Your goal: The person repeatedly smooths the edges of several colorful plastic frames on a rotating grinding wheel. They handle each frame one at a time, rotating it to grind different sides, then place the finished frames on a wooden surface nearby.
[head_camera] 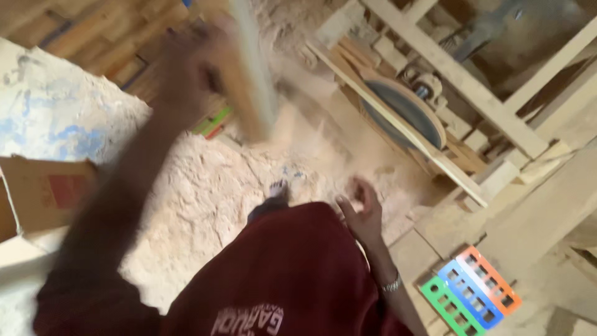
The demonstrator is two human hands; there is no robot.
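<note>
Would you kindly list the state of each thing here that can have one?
Left hand: raised, blurred, closed in a grip on the wooden piece.
Wooden piece: held upright, blurred.
Right hand: low, fingers loosely curled, holding nothing.
Sawdust: heaped on the floor.
Round disc: tilted in the wooden frame.
Coloured strips: lying side by side.

My one view sits on my head and looks steeply down past my maroon shirt (292, 274) to the sawdust floor (205, 186). It is close to my body, tilted and motion-blurred, with the timber frame (460, 81) at upper right.
</note>
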